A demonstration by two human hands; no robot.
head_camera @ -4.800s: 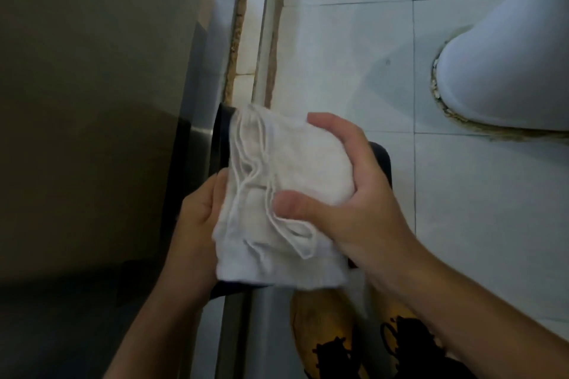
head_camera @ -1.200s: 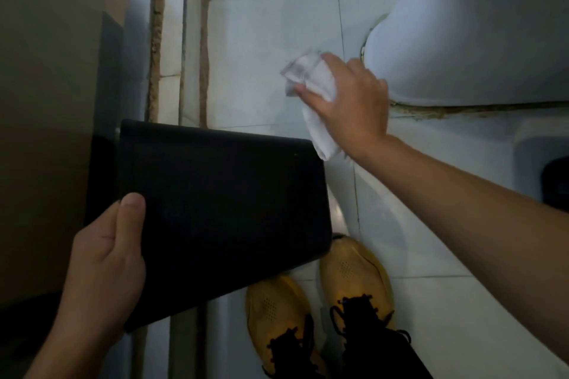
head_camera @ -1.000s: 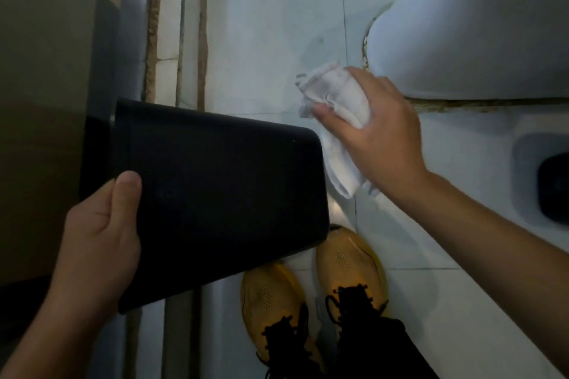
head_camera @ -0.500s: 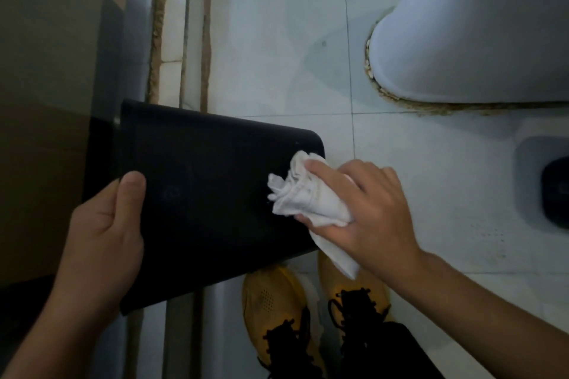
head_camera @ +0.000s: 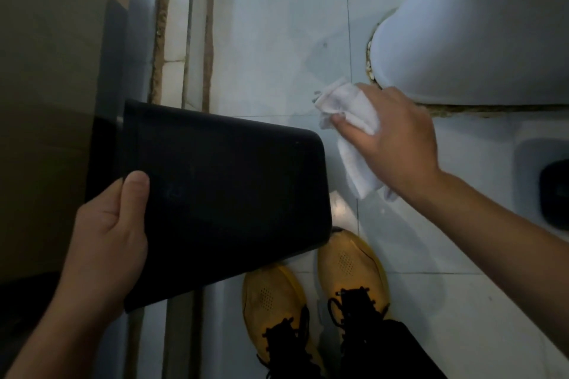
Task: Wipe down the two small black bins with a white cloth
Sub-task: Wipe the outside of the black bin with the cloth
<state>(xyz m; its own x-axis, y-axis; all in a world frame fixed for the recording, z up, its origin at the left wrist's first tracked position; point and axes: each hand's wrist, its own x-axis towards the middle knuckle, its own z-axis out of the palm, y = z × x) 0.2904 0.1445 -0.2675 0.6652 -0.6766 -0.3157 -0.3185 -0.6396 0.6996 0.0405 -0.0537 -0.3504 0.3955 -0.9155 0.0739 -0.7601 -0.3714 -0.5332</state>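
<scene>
A small black bin (head_camera: 221, 194) is held sideways above the floor, its base pointing right and its open end to the left. My left hand (head_camera: 107, 243) grips it at the rim end, thumb lying on the upper face. My right hand (head_camera: 391, 135) holds a bunched white cloth (head_camera: 348, 120) in the air, to the right of the bin's base and clear of it. A dark object (head_camera: 554, 191) shows at the right edge; whether it is the second bin I cannot tell.
A white toilet base (head_camera: 462, 34) stands at the upper right on the pale tiled floor (head_camera: 277, 40). A dark panel (head_camera: 46, 71) and a metal door track (head_camera: 187, 24) run along the left. My yellow shoes (head_camera: 348, 268) are below the bin.
Half a second ago the cloth was pressed on the bin's face near its base. My right hand has since lifted it away, up and to the right. The left hand's hold is unchanged.
</scene>
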